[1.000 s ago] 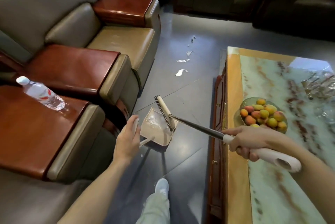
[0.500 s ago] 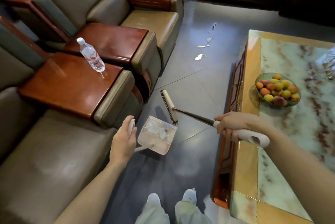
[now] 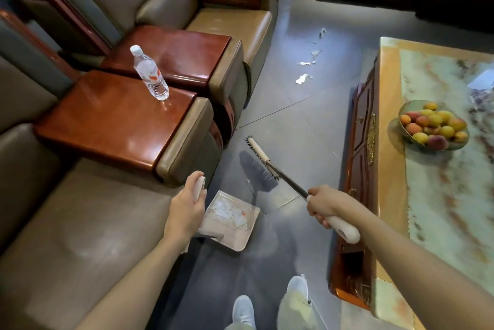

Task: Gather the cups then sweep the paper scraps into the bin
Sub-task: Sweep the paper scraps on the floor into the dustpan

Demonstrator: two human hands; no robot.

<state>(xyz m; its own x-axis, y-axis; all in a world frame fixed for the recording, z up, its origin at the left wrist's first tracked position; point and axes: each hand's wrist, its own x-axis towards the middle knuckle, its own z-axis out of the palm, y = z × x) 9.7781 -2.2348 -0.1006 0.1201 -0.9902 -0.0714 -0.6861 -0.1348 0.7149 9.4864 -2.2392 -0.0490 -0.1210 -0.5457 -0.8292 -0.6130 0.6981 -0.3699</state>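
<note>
My left hand (image 3: 187, 209) grips the white handle of a pale dustpan (image 3: 238, 233), which hangs just above the grey floor with white paper scraps (image 3: 230, 213) in it. My right hand (image 3: 324, 204) grips the white handle of a long brush (image 3: 263, 159), its dark bristled head raised ahead of the pan and apart from it. Several more paper scraps (image 3: 303, 78) lie on the floor farther ahead, between the sofa and the table. A tiny scrap (image 3: 247, 181) lies near the brush's shadow. No cups or bin are visible.
Leather armchairs with red wooden armrests (image 3: 112, 121) line the left; a water bottle (image 3: 151, 77) stands on one. A marble-topped coffee table (image 3: 387, 142) on the right carries a fruit bowl (image 3: 434, 126). My feet (image 3: 243, 311) stand in the aisle between them.
The view has pulled back and tilted down. The dustpan and brush have come closer to me, and the brush head has separated from the pan. Both grips are unchanged.
</note>
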